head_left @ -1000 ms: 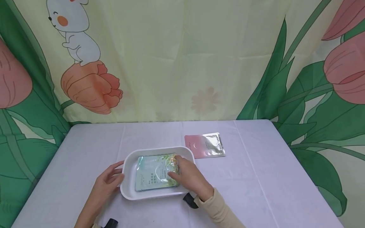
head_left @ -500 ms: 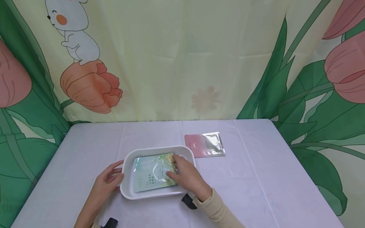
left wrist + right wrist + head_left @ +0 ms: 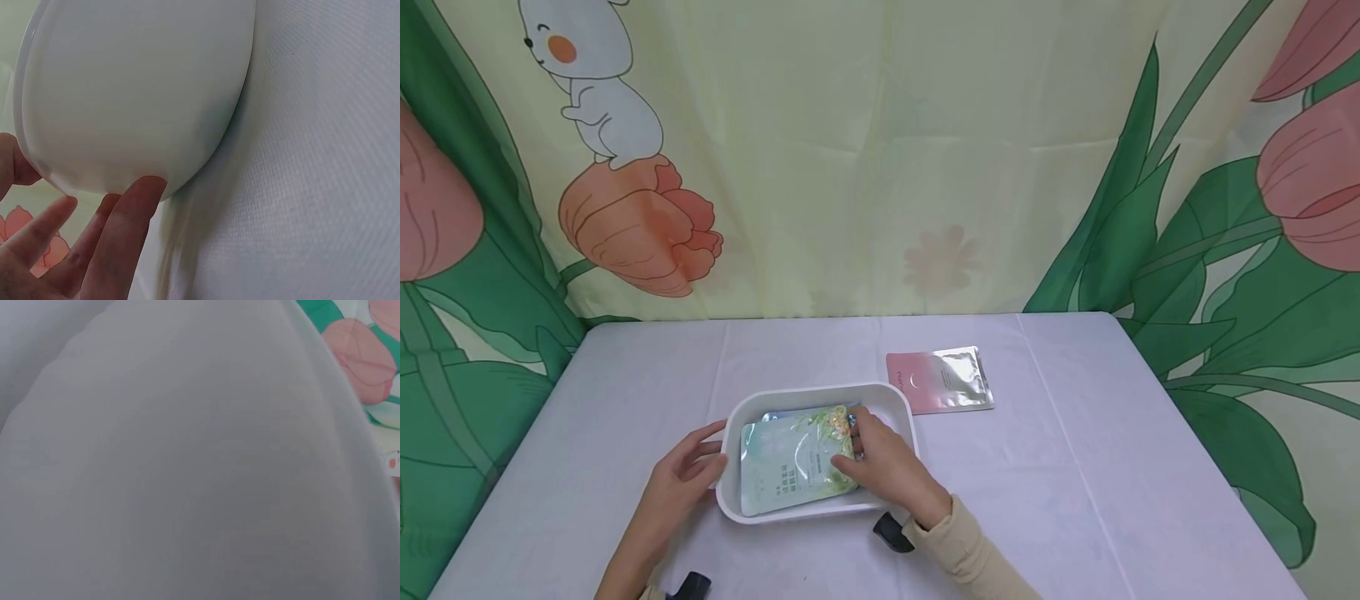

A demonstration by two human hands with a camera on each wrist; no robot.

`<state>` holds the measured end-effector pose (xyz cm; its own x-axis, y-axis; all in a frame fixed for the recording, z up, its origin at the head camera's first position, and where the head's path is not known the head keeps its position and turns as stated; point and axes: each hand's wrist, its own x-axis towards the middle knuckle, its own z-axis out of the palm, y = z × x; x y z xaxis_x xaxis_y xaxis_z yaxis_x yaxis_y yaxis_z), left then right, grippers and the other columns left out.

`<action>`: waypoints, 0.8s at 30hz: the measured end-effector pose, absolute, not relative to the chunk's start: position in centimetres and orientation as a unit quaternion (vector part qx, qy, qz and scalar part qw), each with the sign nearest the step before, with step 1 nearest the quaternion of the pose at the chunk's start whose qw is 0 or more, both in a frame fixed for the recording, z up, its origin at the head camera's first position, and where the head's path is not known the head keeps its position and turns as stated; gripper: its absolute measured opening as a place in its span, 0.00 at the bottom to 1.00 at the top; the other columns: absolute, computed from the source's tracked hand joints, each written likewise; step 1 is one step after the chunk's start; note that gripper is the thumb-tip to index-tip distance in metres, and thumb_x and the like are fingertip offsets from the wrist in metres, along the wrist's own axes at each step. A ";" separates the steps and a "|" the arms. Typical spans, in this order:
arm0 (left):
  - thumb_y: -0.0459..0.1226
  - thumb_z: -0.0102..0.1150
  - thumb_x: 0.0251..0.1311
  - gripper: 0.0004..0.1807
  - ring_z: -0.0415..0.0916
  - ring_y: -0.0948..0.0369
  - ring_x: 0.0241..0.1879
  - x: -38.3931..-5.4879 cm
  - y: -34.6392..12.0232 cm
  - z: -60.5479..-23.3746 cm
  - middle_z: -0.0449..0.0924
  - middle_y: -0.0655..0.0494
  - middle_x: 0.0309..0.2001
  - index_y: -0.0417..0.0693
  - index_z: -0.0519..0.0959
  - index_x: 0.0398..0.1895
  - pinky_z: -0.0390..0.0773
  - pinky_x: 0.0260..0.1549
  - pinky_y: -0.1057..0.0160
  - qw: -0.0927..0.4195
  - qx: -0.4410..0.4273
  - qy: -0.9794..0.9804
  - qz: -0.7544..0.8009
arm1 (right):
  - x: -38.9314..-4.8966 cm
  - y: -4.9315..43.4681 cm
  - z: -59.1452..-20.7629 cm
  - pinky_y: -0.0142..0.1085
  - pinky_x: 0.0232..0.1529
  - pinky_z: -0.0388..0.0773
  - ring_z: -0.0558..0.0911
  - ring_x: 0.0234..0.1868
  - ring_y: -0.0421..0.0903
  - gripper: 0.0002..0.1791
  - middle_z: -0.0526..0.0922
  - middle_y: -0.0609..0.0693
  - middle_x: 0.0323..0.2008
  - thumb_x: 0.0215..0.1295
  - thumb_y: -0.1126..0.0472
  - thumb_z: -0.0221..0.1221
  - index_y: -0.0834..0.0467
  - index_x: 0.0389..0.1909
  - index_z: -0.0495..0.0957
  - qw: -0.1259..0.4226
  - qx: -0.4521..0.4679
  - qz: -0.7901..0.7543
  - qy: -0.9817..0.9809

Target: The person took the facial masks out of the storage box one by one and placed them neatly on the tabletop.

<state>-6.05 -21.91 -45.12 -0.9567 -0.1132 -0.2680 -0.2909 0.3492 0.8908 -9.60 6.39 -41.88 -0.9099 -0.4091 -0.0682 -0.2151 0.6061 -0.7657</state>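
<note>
A white tray (image 3: 842,393) sits on the table, with my left hand (image 3: 681,479) at its left end. In the left wrist view those fingers (image 3: 125,225) lie fairly straight against the tray's outer wall. Inside the tray is a light-green sheet mask packet (image 3: 786,467) with a leaf and flower print, tilted slightly. My right hand (image 3: 891,462) pinches its right edge, thumb on top; the other fingertips are partly hidden. Part of a bluish packet (image 3: 782,414) shows beneath it along the far side. Only the tray's pale wall (image 3: 206,456) fills most of the right wrist view.
A pink and silver packet (image 3: 940,381) lies flat behind the tray's far right corner. White cloth covers the table (image 3: 1075,500). A printed curtain (image 3: 850,167) hangs behind the table's far edge.
The light-green packet has slid left and slightly nearer within the tray with my right hand, uncovering an edge of the bluish packet. My left hand stays at the tray.
</note>
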 end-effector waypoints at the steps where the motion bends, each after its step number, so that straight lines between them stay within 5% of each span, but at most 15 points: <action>1: 0.51 0.60 0.67 0.32 0.80 0.51 0.56 -6.1 -21.9 -45.1 0.74 0.43 0.63 0.61 0.64 0.73 0.84 0.40 0.66 0.080 -0.123 0.818 0.557 | -9.6 6.4 -41.9 0.35 0.40 0.78 0.81 0.39 0.47 0.37 0.80 0.56 0.42 0.60 0.61 0.67 0.71 0.64 0.61 0.117 -0.176 -0.407 0.889; 6: 0.50 0.59 0.67 0.32 0.79 0.50 0.57 -6.2 -21.8 -45.0 0.74 0.43 0.63 0.60 0.64 0.73 0.84 0.41 0.65 0.082 -0.126 0.818 0.555 | -9.7 6.6 -42.1 0.31 0.35 0.75 0.76 0.33 0.40 0.41 0.77 0.52 0.36 0.60 0.60 0.68 0.73 0.66 0.57 0.116 -0.177 -0.404 0.890; 13: 0.50 0.59 0.67 0.32 0.79 0.50 0.57 -6.1 -21.9 -45.1 0.73 0.43 0.64 0.61 0.63 0.73 0.84 0.39 0.66 0.085 -0.131 0.818 0.554 | -10.0 6.5 -42.1 0.28 0.29 0.69 0.69 0.28 0.38 0.20 0.73 0.51 0.29 0.60 0.61 0.68 0.66 0.45 0.69 0.124 -0.192 -0.401 0.887; 24: 0.50 0.59 0.67 0.32 0.78 0.49 0.58 -6.0 -21.9 -45.0 0.73 0.43 0.64 0.60 0.63 0.73 0.84 0.40 0.65 0.085 -0.129 0.819 0.553 | -9.9 6.4 -42.1 0.31 0.38 0.76 0.78 0.37 0.43 0.31 0.79 0.54 0.39 0.60 0.62 0.68 0.68 0.62 0.68 0.161 -0.196 -0.411 0.876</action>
<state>-5.99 -21.85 -45.05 -0.9521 -0.1177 -0.2821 -0.3056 0.3543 0.8838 -9.89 6.36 -42.11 -0.8710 -0.4760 -0.1216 -0.2106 0.5853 -0.7830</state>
